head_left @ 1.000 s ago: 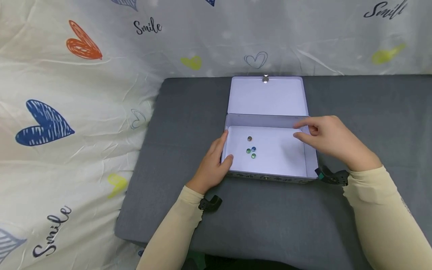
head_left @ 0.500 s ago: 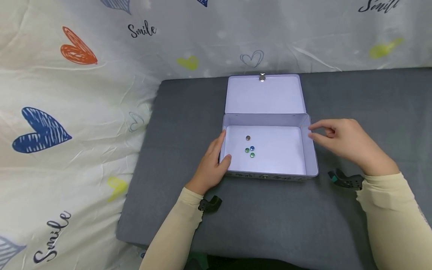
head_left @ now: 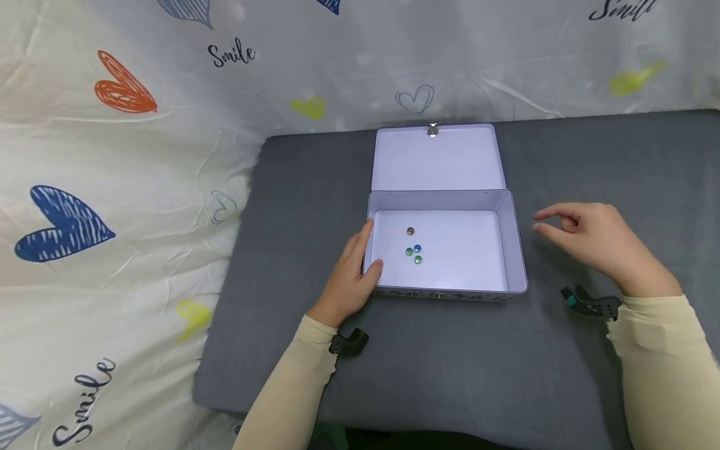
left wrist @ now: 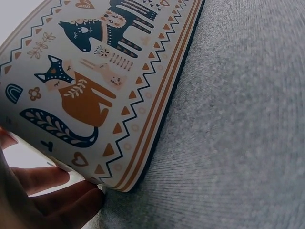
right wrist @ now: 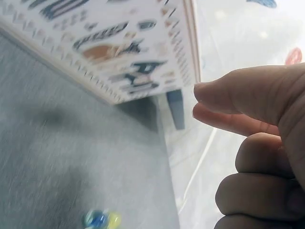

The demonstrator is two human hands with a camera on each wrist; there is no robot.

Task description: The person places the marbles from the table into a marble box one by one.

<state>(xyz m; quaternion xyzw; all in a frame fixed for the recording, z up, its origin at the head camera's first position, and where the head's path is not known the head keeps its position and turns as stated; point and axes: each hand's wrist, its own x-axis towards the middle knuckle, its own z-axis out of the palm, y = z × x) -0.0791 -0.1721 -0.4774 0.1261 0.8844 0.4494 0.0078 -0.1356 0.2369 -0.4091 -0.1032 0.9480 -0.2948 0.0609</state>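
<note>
An open metal box point(head_left: 461, 250) with a white inside and a patterned outside stands on the grey surface, lid point(head_left: 435, 159) folded back. Several small glass marbles point(head_left: 417, 249), green, blue and brownish, lie on the left half of its floor. At its left wall, my left hand point(head_left: 345, 281) grips the side, thumb over the rim; the left wrist view shows fingers point(left wrist: 71, 200) against the patterned wall point(left wrist: 81, 95). My right hand point(head_left: 610, 244) hovers right of the box, thumb and index finger apart with nothing between them, the other fingers curled.
Blue and yellow marbles point(right wrist: 97, 218) lie on the grey surface point(right wrist: 71, 152) outside the box, below the right hand. A light curtain with hearts and lettering point(head_left: 337, 62) hangs behind and at the left of the grey surface.
My right hand has moved right, from over the box's right part to beyond its right wall. My left hand keeps its place on the box, and the marbles inside have not moved.
</note>
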